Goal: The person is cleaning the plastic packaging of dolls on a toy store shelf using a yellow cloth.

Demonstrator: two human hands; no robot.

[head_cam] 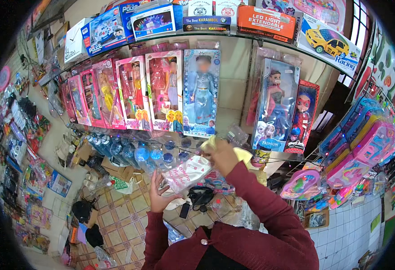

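Observation:
A white satin-like packet with pink printing (187, 173) is held tilted in front of my chest. My left hand (162, 195) grips its lower left end, thumb beneath and fingers along the side. At the upper right end of the packet is my right hand (223, 158), closed on a yellow cloth (242, 155) that sticks out on both sides of the fist. Whether the right fingers also touch the packet is hidden. Just beyond the packet stand several bottles with blue caps (157, 154). Boxed dolls line the shelf above, among them one in a blue dress (201, 92).
A glass shelf (231, 37) carries toy boxes and card boxes over the dolls. Pink and blue toy cases (359, 152) fill a rack at right. On the tiled floor (126, 216) lie a black bag (201, 197), a phone (184, 210) and a cardboard box (116, 168).

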